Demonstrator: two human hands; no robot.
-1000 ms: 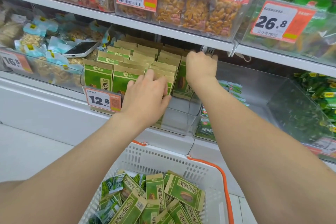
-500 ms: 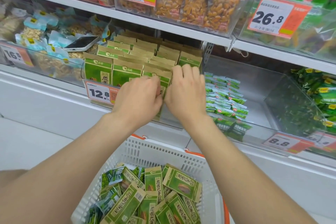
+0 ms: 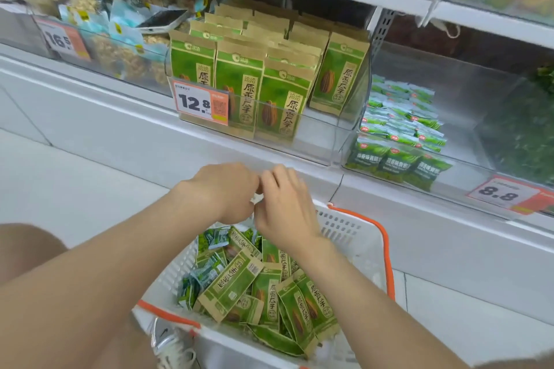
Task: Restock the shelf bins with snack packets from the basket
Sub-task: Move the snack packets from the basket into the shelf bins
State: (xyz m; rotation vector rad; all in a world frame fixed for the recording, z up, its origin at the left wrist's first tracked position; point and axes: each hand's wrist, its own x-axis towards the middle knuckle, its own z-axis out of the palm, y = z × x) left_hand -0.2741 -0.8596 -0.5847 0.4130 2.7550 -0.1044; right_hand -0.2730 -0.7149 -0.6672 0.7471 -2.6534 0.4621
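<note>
Where green pkts [image 3: 239,84] fill bin [image 3: 332,144], tag [image 3: 201,102] reads 12.8.

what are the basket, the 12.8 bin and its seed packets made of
Basket: probably moulded plastic, matte white, slotted walls, orange rim.
Bin: clear glossy plastic, maybe acrylic; packets show through it.
Seed packets: seemingly kraft paper, matte brown tops, green printed fronts.

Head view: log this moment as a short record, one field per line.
basket: white, orange handles, loose green packets inside
left hand: over basket, meeting right hand; grip unclear
right hand: over basket; grip unclear
bin: 12.8 tag, upright packets in rows
phone: atop snacks, next bin left
</note>
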